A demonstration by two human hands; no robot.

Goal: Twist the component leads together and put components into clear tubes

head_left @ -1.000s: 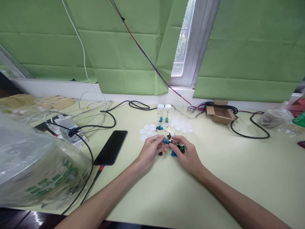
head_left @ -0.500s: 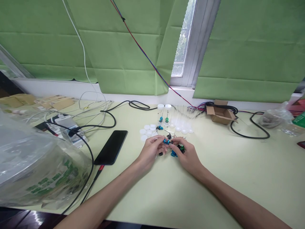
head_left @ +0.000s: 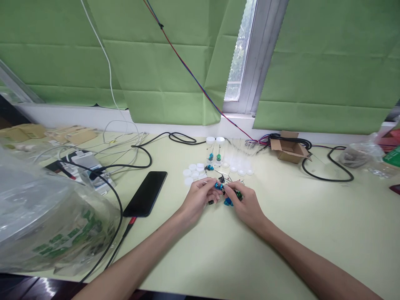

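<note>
My left hand [head_left: 197, 199] is closed on a small shiny blue metal part [head_left: 218, 186] with a thin rod sticking out to the left. My right hand [head_left: 248, 203] pinches at the right end of this part; whether a separate small piece sits between its fingertips is too small to tell. Under and around the fingers lie more blue parts [head_left: 228, 201], green parts [head_left: 239, 195] and a black piece [head_left: 221, 178]. Just beyond lies another blue part [head_left: 209, 167]. Two clear tubes with white caps [head_left: 220, 140] stand behind, one holding a blue part, the other a green one.
Loose white caps [head_left: 191, 172] lie left of several clear tubes [head_left: 240, 162]. A black phone [head_left: 146, 193] and a large plastic bag [head_left: 59, 216] are at left. An opened cardboard box [head_left: 289, 151] and black cable [head_left: 340, 179] are at right.
The fingers of my right hand have shifted slightly at the right end of the blue part, the index finger drawing in closer to the thumb. My left hand keeps its hold.
</note>
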